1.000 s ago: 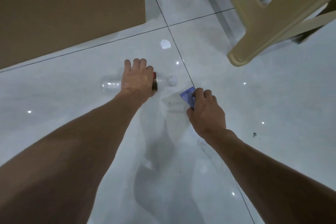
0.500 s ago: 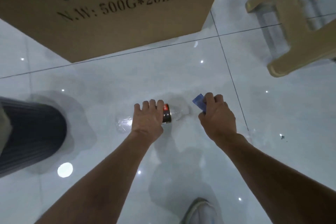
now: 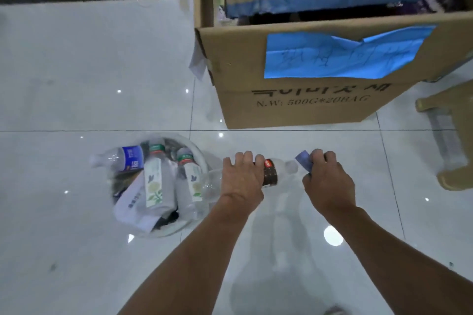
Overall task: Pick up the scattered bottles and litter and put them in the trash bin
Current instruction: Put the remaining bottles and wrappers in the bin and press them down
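Glossy pale floor tiles (image 3: pixel 76 71) run under everything, throwing back ceiling lights. At the centre, my left hand (image 3: pixel 243 178) is clamped over a clear plastic bottle (image 3: pixel 277 170) with a dark label, held sideways off the floor with its cap end pointing toward my right hand (image 3: pixel 326 183). That hand is closed on a small blue scrap of litter (image 3: pixel 304 160), pinched at the fingertips.

Just left of the bottle's base sits the trash bin (image 3: pixel 197 151), round and pale-rimmed, already crowded with at least 3 bottles and some crumpled white wrapping; 1 blue-labelled bottle (image 3: pixel 122 158) leans out over its far rim. Beyond my hands stands a big cardboard box (image 3: pixel 307 107) with a blue paper sheet (image 3: pixel 332 56) stuck to its front, and a beige plastic stool (image 3: pixel 455 140) shows at the right edge.

I judge this as the carry step, both hands loaded and nearly at the bin. Next I need to swing both loads left over the opening and let go. Since the bin is so full, the bottle may roll off unless I set it into a gap.
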A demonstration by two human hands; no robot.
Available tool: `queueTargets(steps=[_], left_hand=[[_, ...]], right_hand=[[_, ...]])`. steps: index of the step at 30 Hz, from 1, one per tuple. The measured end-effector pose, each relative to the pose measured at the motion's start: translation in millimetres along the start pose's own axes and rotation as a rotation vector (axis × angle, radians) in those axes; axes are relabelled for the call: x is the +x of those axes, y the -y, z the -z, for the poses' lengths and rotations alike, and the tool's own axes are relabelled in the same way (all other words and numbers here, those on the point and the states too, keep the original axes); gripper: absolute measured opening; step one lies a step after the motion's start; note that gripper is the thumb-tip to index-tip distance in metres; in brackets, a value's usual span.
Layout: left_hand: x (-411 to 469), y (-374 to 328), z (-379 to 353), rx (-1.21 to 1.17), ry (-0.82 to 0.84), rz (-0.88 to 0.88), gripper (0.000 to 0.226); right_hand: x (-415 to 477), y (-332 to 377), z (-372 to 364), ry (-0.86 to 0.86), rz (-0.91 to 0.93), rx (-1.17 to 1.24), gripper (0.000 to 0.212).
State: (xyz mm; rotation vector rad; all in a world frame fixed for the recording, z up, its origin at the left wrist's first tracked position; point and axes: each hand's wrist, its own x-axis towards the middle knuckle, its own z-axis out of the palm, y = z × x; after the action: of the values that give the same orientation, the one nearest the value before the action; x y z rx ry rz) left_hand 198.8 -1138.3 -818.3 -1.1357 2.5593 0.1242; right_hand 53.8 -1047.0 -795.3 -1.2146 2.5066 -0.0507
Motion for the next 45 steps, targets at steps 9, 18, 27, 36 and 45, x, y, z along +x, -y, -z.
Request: queueTargets(steps=[9, 18, 27, 36, 45], left_hand=[[-78.5, 131.8, 31.9, -0.058, -0.013, 0.134, 0.069], [-141.5, 246.3, 3.6, -0.129, -0.027, 0.443, 0.074], [-118.2, 265.9, -27.9, -0.308, -0.075, 0.518, 0.069], [-97.4, 260.9, -57.5, -0.429, -0.161, 0.555, 0.069], [-84.1, 263.8, -63.4, -0.582, -0.269, 0.543, 0.069]], right_hand=[[-30.6, 152.4, 11.3, -0.034, 0.163, 0.015, 0.025], [-58.4, 243.4, -15.2, -0.232, 0.361, -0.038, 0.017], [-44.5, 254.5, -41.2, -0.082, 0.315, -0.068, 0.017], [-30.3, 260.8, -47.9, 0.07, 0.258, -0.027, 0.031], [-29.9, 240.1, -57.7, 0.056, 0.062, 0.034, 0.02]])
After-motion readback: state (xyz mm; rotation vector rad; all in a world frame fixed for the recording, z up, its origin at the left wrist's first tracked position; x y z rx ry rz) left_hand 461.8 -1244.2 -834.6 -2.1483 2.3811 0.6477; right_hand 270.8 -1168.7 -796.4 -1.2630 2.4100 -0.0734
